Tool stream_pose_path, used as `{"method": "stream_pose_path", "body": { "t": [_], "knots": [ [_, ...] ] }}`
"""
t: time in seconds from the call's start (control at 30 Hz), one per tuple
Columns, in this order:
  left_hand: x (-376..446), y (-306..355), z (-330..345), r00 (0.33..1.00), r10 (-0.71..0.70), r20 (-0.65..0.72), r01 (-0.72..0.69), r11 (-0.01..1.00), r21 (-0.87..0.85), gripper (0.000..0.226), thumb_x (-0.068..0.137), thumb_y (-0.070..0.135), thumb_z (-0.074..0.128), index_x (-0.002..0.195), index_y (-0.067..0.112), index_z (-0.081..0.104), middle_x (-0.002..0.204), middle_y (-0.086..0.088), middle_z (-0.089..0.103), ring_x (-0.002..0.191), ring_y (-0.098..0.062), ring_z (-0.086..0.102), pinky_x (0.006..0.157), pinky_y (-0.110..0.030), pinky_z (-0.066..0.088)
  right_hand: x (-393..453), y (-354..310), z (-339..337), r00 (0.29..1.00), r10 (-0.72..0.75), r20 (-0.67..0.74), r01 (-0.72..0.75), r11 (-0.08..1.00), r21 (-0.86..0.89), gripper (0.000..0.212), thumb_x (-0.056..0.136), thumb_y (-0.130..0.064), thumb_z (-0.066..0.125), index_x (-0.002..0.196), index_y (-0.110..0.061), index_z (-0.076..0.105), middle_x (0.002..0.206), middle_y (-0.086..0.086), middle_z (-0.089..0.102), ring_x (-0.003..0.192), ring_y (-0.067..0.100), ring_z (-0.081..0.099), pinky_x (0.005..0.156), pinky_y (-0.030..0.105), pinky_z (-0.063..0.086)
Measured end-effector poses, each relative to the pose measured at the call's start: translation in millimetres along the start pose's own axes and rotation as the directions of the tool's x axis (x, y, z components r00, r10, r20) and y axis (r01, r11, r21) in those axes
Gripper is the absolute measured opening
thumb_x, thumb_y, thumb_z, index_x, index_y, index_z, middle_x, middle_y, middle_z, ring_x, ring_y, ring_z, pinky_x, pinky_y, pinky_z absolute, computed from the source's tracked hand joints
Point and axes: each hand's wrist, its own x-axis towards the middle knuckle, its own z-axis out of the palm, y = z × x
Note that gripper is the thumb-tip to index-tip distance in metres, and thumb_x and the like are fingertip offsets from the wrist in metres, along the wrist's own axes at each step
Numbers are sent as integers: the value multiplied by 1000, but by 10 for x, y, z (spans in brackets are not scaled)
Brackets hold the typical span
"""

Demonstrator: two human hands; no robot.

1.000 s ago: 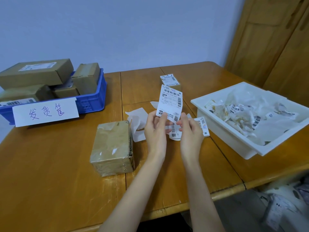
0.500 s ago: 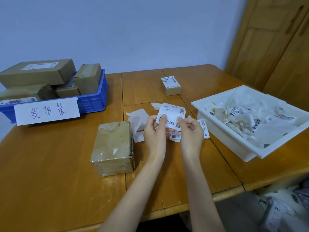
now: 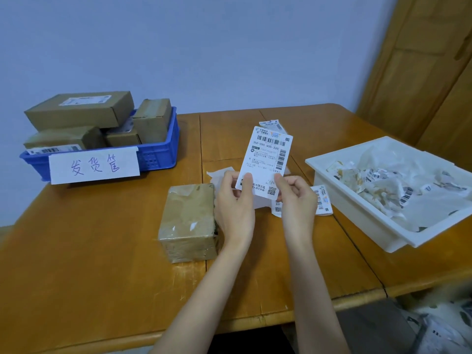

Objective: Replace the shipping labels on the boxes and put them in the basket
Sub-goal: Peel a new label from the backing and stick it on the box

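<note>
A white shipping label point(image 3: 268, 157) with barcodes stands upright above the table, pinched at its lower edge by my left hand point(image 3: 236, 203) and my right hand point(image 3: 296, 200). Just left of my left hand sits a tape-wrapped brown box point(image 3: 187, 221) with no label on top. A blue basket point(image 3: 158, 152) at the back left holds several cardboard boxes and carries a handwritten paper sign. A small labelled box point(image 3: 272, 124) peeks out behind the held label. Another label point(image 3: 322, 200) lies flat on the table by my right hand.
A white tray point(image 3: 357, 205) full of crumpled labels and backing paper sits at the right. Loose white backing sheets point(image 3: 217, 176) lie behind my hands. A wooden door stands at the far right. The table's front edge is close below my forearms.
The label was bent down half a second ago; it now stands upright and flat between both hands. The camera has shifted slightly; the boxes have not moved.
</note>
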Motion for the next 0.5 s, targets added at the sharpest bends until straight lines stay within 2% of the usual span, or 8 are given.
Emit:
{"method": "stream_pose_path", "body": {
  "t": [0.1, 0.2, 0.27, 0.4, 0.5],
  "knots": [
    [73, 78, -217, 998, 48, -47, -51, 998, -45, 31, 100, 27, 56, 72, 13, 52, 73, -8, 62, 65, -16, 51, 59, -32, 38, -50, -76, 145, 999, 10, 33, -10, 1000, -1, 25, 90, -15, 67, 69, -4, 58, 52, -10, 57, 51, -1, 51, 57, 4, 39],
    [155, 180, -471, 993, 102, -64, -104, 994, -41, 35, 99, 21, 57, 68, 6, 50, 69, -15, 58, 61, -17, 46, 58, -32, 34, -128, -140, 286, 997, 31, 70, -30, 999, -12, 29, 87, -20, 70, 64, -6, 57, 50, -6, 51, 51, 5, 45, 58, 13, 38],
    [198, 238, -634, 987, 132, -95, -132, 991, 13, 33, 96, 22, 60, 67, 7, 53, 66, -11, 60, 60, -16, 47, 58, -32, 34, -191, -180, 379, 994, 45, 100, -43, 999, -23, 31, 86, -21, 70, 63, -6, 57, 52, -4, 51, 52, 6, 44, 57, 19, 37],
    [286, 295, -992, 980, 157, -120, -129, 969, 213, 35, 91, 32, 63, 60, 17, 54, 58, 5, 55, 59, -11, 46, 57, -30, 32, -342, -238, 549, 986, 71, 153, -68, 997, -21, 32, 84, -14, 69, 61, 1, 53, 48, -4, 50, 49, 4, 43, 53, 17, 36],
    [384, 169, -1277, 994, 95, -53, -72, 940, 333, 33, 90, 33, 65, 59, 25, 55, 70, 11, 54, 73, -8, 50, 65, -28, 33, -486, -193, 672, 974, 99, 206, -86, 994, -71, 32, 82, -16, 68, 58, -1, 55, 48, -3, 49, 54, 11, 44, 58, 25, 37]
  ]
}}
